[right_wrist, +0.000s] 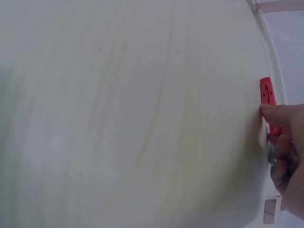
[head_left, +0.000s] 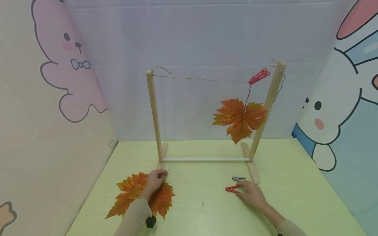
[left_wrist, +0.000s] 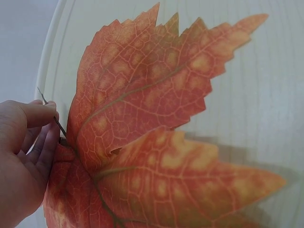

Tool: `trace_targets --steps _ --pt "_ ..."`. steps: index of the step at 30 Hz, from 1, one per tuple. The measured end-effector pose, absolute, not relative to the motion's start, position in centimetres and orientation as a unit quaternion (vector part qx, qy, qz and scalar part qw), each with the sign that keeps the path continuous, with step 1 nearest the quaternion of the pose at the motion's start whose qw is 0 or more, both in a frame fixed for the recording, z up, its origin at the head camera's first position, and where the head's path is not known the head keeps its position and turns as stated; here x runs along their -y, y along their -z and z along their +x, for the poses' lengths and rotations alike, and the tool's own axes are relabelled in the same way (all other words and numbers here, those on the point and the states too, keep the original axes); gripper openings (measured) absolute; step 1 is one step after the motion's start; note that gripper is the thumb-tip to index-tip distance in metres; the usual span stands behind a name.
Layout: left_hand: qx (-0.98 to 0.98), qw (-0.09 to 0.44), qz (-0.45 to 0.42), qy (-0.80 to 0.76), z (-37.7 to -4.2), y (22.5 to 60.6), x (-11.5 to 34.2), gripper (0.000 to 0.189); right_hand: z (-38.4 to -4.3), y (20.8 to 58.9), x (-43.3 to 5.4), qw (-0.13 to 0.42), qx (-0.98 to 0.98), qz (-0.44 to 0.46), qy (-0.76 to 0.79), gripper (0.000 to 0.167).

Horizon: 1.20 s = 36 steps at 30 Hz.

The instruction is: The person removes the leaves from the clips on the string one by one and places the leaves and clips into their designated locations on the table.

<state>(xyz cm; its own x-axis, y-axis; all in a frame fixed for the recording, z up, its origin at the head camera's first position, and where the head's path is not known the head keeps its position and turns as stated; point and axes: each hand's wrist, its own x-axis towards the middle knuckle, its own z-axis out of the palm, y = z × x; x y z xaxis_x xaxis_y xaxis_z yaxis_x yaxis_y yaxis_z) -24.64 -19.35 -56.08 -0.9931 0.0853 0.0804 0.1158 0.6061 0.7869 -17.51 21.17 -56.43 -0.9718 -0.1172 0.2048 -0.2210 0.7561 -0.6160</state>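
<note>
My left hand (head_left: pixel 154 182) pinches the thin dark stem (left_wrist: pixel 60 126) of an orange artificial maple leaf (left_wrist: pixel 137 95) between thumb and fingers. The leaf's lobes spread below and beside that hand, low over the table. On the right of the table, my right hand (head_left: pixel 251 194) pinches a red clothespin (head_left: pixel 232 189) with thumb and fingers. Just behind the red one lies a grey clothespin (head_left: pixel 238 178). Another maple leaf (head_left: pixel 240 119) hangs by its stem from a pink-red clothespin (head_left: pixel 259 76) clipped on the string (head_left: pixel 200 79).
The string runs between two wooden posts (head_left: pixel 154 114), with a white rod (head_left: pixel 206 160) joining them low down. Wooden feet (head_left: pixel 251 164) rest on the table (head_left: pixel 206 183). A small black object (head_left: pixel 151 222) sits beside my left sleeve. Cartoon-printed cloth stands at both sides.
</note>
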Motion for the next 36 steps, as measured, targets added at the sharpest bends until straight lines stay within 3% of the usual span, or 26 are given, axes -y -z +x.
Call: trace_targets --steps 20,28,36 --pt "0.89 0.024 -0.052 0.452 -24.7 56.1 19.4 0.024 -17.5 56.9 -21.1 0.113 0.934 0.102 -0.322 0.032" --pt "0.895 0.043 -0.062 0.44 -25.1 55.7 19.4 0.024 -17.5 56.1 -21.0 0.098 0.934 0.105 -0.327 0.034" --pt "0.888 0.028 -0.062 0.454 -25.4 54.5 18.8 0.025 -17.8 55.3 -21.1 0.051 0.935 0.074 -0.343 0.035"
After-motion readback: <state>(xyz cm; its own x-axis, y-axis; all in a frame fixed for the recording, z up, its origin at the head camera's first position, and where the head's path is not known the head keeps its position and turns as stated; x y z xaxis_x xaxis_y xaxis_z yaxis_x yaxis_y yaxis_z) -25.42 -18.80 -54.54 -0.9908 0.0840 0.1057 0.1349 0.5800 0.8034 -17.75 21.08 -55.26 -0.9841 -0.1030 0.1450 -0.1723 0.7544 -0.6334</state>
